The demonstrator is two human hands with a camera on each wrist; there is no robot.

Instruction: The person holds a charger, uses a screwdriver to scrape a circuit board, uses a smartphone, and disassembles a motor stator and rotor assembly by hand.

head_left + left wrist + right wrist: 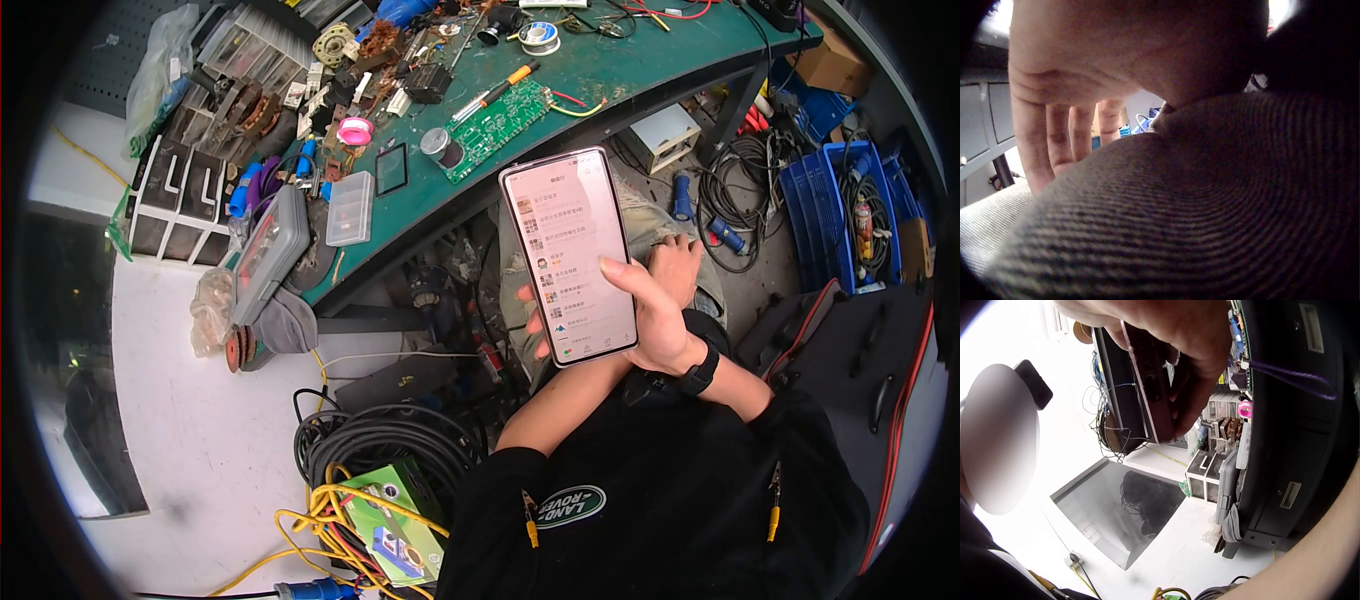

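Note:
In the head view my right hand [652, 318] holds a smartphone [575, 235] upright before my lap. Its thumb lies over the right edge of the lit screen, which shows a list of rows with small pictures. Fingertips come round the phone's left edge. A black watch [699, 368] is on that wrist. My forearms cross, and my left hand [677, 268] rests on my knee beyond the phone, holding nothing. The left wrist view shows its fingers [1059, 134] hanging down over the ribbed trouser cloth [1185, 206]. From the right wrist, the phone's dark back [1152, 394] is visible.
A green workbench [640, 65] carries a circuit board [500, 130], a screwdriver [495, 92], a solder spool [540, 38] and a clear plastic case [350, 210]. Coiled black cable [390, 440] lies at lower left. A blue crate [815, 215] stands at right.

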